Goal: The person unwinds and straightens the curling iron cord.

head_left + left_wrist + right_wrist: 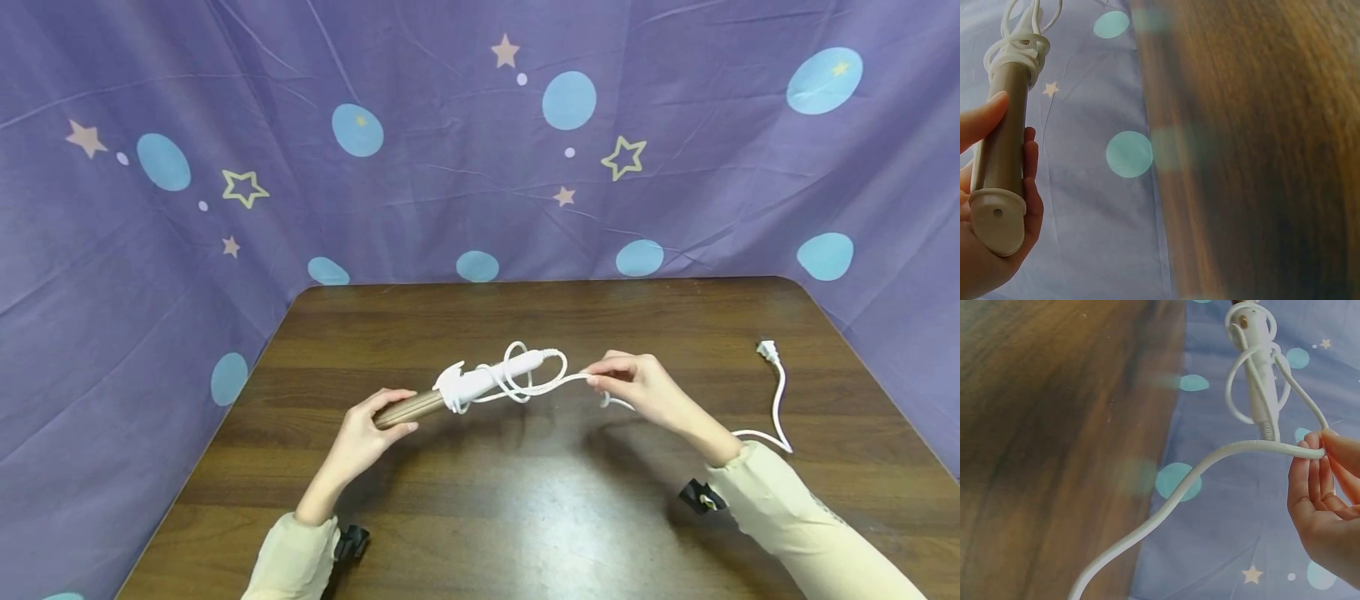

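Observation:
A curling iron (pixel 472 385) with a white handle and a gold-brown barrel is held above the table, tilted up to the right. My left hand (pixel 365 437) grips it round the barrel; in the left wrist view the thumb lies along the barrel (pixel 1007 134) and the pale end cap sits by the palm. White cord (pixel 1166 503) loops loosely round the handle. My right hand (pixel 641 387) pinches that cord between thumb and fingertips, to the right of the handle. From there the cord droops toward the table and passes behind the right forearm.
The cord's plug (pixel 767 350) lies on the right part of the brown wooden table (pixel 525 533). A purple curtain (pixel 450 208) with stars and blue dots hangs behind and beside the table. Black wrist devices (pixel 702 497) show at both sleeves.

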A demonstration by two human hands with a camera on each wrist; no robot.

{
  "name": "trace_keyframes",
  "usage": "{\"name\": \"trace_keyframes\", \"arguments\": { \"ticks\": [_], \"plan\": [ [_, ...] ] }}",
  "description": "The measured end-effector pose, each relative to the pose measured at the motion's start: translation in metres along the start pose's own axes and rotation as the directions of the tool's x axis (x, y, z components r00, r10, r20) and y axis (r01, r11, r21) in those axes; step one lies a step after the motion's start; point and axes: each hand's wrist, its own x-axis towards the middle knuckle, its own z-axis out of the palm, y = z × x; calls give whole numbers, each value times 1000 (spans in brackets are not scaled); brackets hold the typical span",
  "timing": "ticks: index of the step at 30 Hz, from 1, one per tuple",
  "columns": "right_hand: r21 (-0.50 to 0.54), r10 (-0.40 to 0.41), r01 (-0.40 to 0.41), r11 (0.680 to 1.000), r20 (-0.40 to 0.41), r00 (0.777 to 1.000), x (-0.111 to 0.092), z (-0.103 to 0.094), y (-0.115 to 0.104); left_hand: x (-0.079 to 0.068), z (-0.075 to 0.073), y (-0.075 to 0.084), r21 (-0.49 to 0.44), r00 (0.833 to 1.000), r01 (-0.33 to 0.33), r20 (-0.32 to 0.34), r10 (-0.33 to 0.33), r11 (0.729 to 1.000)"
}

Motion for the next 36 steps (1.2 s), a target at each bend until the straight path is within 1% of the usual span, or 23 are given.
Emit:
{"name": "trace_keyframes", "arguments": {
  "ticks": [3, 8, 14, 19, 23, 26, 28, 32, 34, 36],
  "plan": [
    [-15, -4, 4, 1000, -17, 1000, 2, -2, -4, -1, 0, -1, 15, 999, -33, 8, 33, 999],
    [-20, 30, -32, 999, -79, 996, 7, -6, -9, -1, 0, -1, 51, 997, -81, 23, 80, 995],
    [-37, 38, -45, 998, -170, 985, 12, -10, -19, -2, -1, 2, 31, 991, -130, 31, 129, 991],
    [-56, 49, -63, 996, -213, 976, 15, -11, -33, -3, -3, 1, 7, 992, -113, 54, 112, 994],
    [-76, 59, -81, 994, -253, 966, 17, -12, -33, -5, -5, 0, -2, 993, -101, 63, 100, 995],
    [-96, 63, -94, 991, -289, 955, 18, -12, -29, -6, -7, 1, -2, 994, -95, 55, 95, 996],
    [-107, 75, -114, 988, -318, 945, 19, -12, -28, -6, -9, 6, 2, 995, -92, 46, 92, 996],
    [-118, 94, -144, 982, -354, 931, 19, -15, -21, -6, -15, 21, -3, 997, -66, 33, 67, 998],
    [-111, 113, -162, 980, -357, 927, 18, -17, -16, -7, -18, 27, -2, 998, -51, 30, 52, 999],
    [-101, 129, -174, 980, -346, 929, 19, -20, -6, -7, -20, 29, -4, 999, -33, 26, 33, 999]
  ]
}}
